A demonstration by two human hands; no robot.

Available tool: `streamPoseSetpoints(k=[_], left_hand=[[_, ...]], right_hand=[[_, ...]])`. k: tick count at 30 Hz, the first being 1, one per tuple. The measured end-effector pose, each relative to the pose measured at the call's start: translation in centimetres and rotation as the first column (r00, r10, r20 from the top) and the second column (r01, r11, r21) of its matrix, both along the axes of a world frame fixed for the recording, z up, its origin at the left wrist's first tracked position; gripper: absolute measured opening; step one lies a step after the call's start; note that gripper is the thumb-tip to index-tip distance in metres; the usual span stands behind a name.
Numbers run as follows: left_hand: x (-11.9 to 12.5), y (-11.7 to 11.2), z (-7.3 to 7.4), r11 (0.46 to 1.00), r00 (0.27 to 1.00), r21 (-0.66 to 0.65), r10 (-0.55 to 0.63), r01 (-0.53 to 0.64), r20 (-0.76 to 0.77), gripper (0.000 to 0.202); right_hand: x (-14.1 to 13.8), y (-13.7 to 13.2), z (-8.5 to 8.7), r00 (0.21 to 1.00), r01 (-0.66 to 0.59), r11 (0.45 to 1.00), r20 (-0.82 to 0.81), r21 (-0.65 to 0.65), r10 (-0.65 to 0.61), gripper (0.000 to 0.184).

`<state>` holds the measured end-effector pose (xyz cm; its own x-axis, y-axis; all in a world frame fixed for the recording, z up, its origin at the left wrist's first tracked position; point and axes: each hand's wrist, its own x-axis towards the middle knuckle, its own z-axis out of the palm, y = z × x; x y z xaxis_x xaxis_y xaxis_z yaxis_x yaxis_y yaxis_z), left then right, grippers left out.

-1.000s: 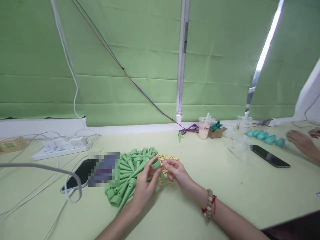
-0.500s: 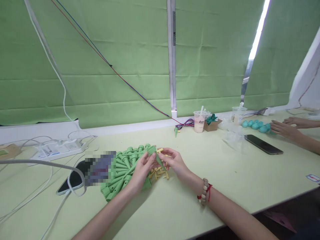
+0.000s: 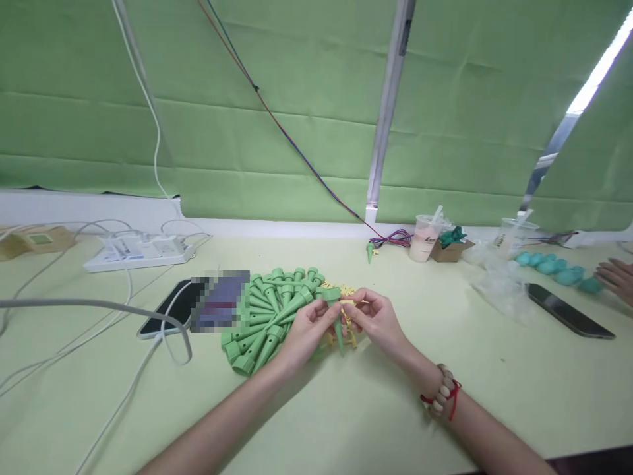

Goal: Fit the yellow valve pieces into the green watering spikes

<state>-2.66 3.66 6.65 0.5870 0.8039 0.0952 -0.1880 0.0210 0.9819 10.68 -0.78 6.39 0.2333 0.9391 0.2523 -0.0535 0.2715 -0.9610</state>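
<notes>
My left hand point(image 3: 307, 333) pinches a green plastic cone spike point(image 3: 335, 315) by its wide end, tip pointing down at the table. My right hand point(image 3: 376, 321) is closed beside it, fingertips pressed at the spike's top on a small yellow piece point(image 3: 349, 303). Just left of my hands lies a fanned pile of several green spikes point(image 3: 267, 311). A scatter of small yellow pieces point(image 3: 347, 335) lies under and behind my hands. A beaded bracelet with red cord point(image 3: 442, 399) is on my right wrist.
A black phone point(image 3: 165, 310) and white cables point(image 3: 99, 310) lie left, with a power strip point(image 3: 139, 252) behind. A single green spike point(image 3: 370, 251), drink cups point(image 3: 426, 237), a small box, teal caps point(image 3: 548, 266) and another phone point(image 3: 568, 313) sit right. Another person's hand point(image 3: 616, 277) rests far right.
The view swung, so everything shifted in frame. The spike in my left hand turned from slanting to tip-down, and my right hand stayed at its top.
</notes>
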Motion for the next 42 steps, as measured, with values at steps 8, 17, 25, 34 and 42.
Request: streamPoseSetpoints(k=[8,17,25,34,42], left_hand=[[-0.3,0.8,-0.3,0.999,0.999,0.028,0.015,-0.017,0.052,0.033],[-0.3,0.8,-0.2,0.999,0.998,0.053,-0.004,0.007,-0.061,0.034],[-0.9,1.2,0.3,0.972,0.991,0.234,0.008,0.024,-0.136,0.04],[-1.3,2.0,0.4,0.927,0.962,0.372,0.065,0.04,-0.265,0.045],[-0.8,1.7,-0.5,0.964,0.971,0.261,0.108,-0.049,-0.214,0.048]], right_hand=[[0.1,0.2,-0.6,0.996,-0.015,1.0,0.083,-0.012,0.016,0.032],[0.8,-0.2,-0.7,0.888,0.077,0.957,0.417,0.278,-0.192,0.013],[1.4,0.0,0.1,0.973,-0.228,0.956,-0.085,-0.183,0.216,0.031],[1.4,0.2,-0.6,0.96,-0.275,0.89,-0.162,-0.365,0.23,0.035],[0.4,-0.2,-1.3,0.96,0.065,0.998,0.273,-0.022,-0.057,0.029]])
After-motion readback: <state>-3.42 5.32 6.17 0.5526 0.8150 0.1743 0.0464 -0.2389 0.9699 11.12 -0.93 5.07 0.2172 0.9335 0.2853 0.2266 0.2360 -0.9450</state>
